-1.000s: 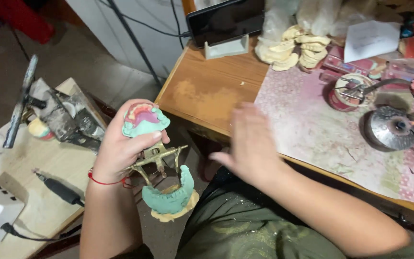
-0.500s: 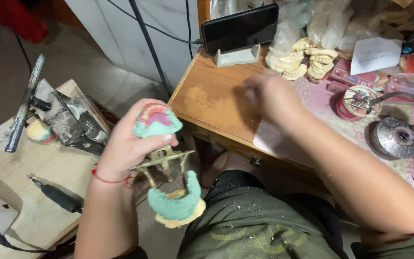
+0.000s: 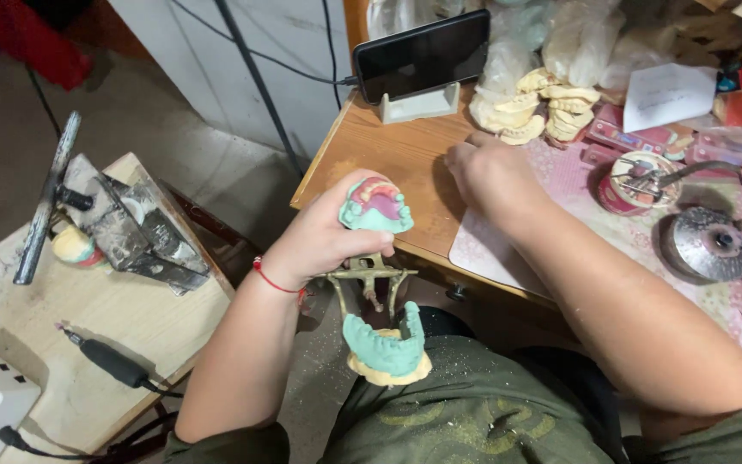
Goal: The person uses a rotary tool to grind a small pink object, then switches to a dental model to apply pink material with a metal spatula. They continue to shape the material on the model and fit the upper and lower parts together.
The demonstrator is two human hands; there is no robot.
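head view: the left hand grips the upper green dental cast, fingers wrapped closed around it, holding it above the lap; below it hangs a brass articulator frame carrying the lower green cast (hinged open, the two casts well apart); the right hand rests on the wooden desk near a pile of pale plaster casts, fingers curled down, and i cannot tell whether they pinch anything; a phone leans on a stand behind; judging from this, the one-handed hold is the risk: a loosened grip could let the swinging lower half knock the desk edge or drop and chip.
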